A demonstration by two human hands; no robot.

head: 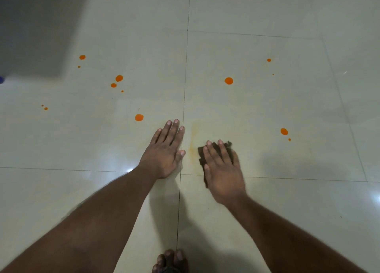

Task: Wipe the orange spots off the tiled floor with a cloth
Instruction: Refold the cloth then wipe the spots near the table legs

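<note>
Only the head view here, looking straight down at the tiled floor (pixel 267 9). The right hand (pixel 223 170) is pressing a dark brown cloth (pixel 202 155) flat against the tile, fingers straight and spread over it, not curled around it. The cloth is sitting just right of the grout line, mostly hidden under the palm, with a frayed corner poking out past the fingertips. The left hand (pixel 164 152) is lying open and flat on the neighbouring tile, just bracing, holding nothing.

Progress-wise I'd say this is barely getting going. There's a faint yellowish smear (pixel 193 141) between the two hands, right beside the cloth, which looks like a spot that's been rubbed but not fully lifted. Everything else is looking untouched: a big orange spot (pixel 139 117) just beyond the left fingertips, a cluster (pixel 118 78) further out on the left, one (pixel 228 80) on the right tile, another (pixel 284 131) off to the right of the cloth, plus small specks scattered around.

The spots themselves are bright, round and crisp-edged, so probably sitting on the glossy surface rather than soaked in. A bare foot (pixel 170 261) is peeking in at the bottom edge.
</note>
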